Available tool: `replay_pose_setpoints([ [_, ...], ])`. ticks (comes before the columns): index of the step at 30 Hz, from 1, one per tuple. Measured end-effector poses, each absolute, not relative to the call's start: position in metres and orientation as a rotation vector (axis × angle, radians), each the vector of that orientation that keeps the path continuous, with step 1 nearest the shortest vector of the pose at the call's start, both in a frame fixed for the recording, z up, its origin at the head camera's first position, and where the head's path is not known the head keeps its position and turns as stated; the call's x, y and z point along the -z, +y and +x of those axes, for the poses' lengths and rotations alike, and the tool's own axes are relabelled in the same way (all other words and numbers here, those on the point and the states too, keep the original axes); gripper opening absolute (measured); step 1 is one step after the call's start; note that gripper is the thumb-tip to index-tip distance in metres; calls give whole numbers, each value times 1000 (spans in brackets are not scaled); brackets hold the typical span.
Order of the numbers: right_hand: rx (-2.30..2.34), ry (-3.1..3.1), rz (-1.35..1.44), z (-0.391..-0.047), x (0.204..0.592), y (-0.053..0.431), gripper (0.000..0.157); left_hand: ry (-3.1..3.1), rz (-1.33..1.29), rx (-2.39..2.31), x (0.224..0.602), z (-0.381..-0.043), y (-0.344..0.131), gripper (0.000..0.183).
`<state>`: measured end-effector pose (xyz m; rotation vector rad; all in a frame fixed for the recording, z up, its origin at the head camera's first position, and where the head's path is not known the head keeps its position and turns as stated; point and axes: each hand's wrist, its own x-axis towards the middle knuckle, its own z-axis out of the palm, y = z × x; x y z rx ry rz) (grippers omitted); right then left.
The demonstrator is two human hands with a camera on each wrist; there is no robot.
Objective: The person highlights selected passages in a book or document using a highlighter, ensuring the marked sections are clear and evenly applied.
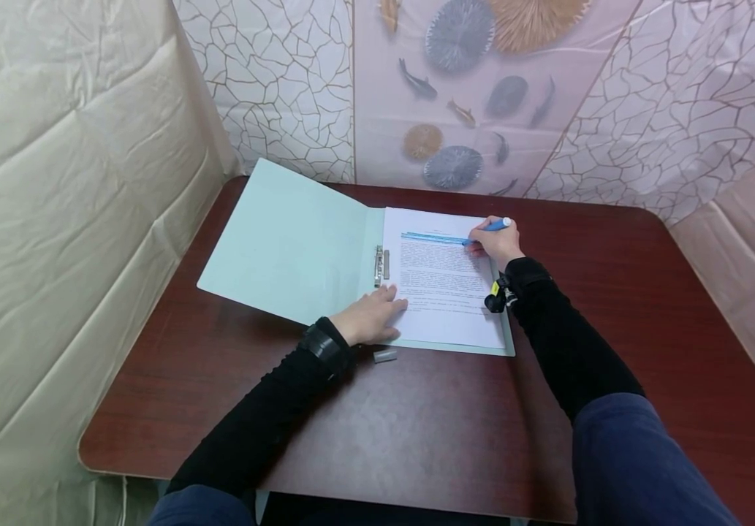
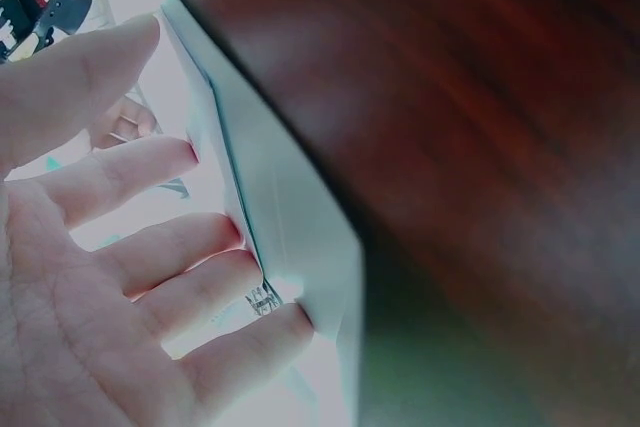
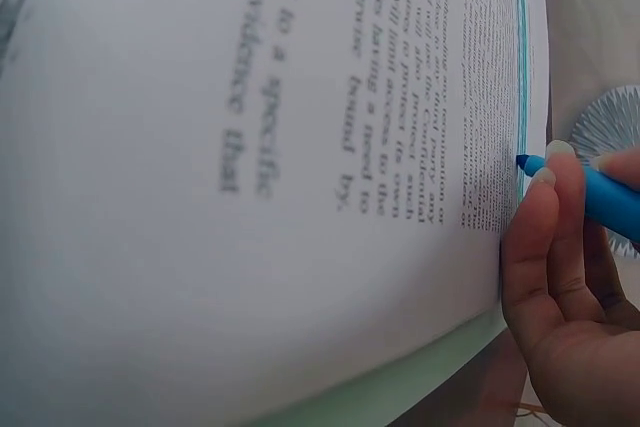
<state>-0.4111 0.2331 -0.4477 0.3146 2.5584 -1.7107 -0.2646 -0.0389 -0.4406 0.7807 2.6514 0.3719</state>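
Observation:
A pale green ring binder (image 1: 291, 241) lies spread on the table, its cover to the left. Printed paper (image 1: 449, 314) sits on its right side, with blue highlighted lines near the top. My right hand (image 1: 498, 242) pinches a blue highlighter (image 1: 497, 225); in the right wrist view the tip of the highlighter (image 3: 610, 202) meets the right end of a blue line. My left hand (image 1: 370, 316) rests with fingers spread on the lower left of the page, below the metal ring clip (image 1: 380, 265). The left wrist view shows those extended fingers (image 2: 200, 257) against the paper.
A small grey cap (image 1: 386, 356) lies on the table just below the binder's lower edge. The dark red-brown table (image 1: 416, 424) extends around the binder. Patterned cloth (image 1: 285, 80) hangs behind it, and plain cream cloth (image 1: 55, 256) hangs at the left.

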Motion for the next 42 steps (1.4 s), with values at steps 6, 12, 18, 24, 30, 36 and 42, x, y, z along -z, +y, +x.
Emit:
replay_pose_setpoints([
  [6, 1705, 2562, 317, -410, 447, 234, 10, 2658, 785, -350, 442, -266, -39, 62],
  [12, 1714, 2543, 336, -411, 446, 236, 9, 2651, 778, -351, 443, -267, -39, 63],
  [18, 1743, 2535, 321, -409, 445, 237, 10, 2645, 775, -391, 443, -267, -40, 61],
  [24, 1747, 2539, 323, -409, 445, 238, 10, 2641, 769, -391, 442, -266, -40, 61],
  [30, 1734, 2557, 305, -408, 445, 240, 10, 2658, 793, -357, 442, -266, -40, 62],
  [36, 1720, 2568, 309, -409, 446, 241, 10, 2655, 803, -364, 442, -265, -40, 62],
  [42, 1706, 2583, 307, -410, 446, 242, 10, 2656, 798, -359, 441, -265, -40, 62],
])
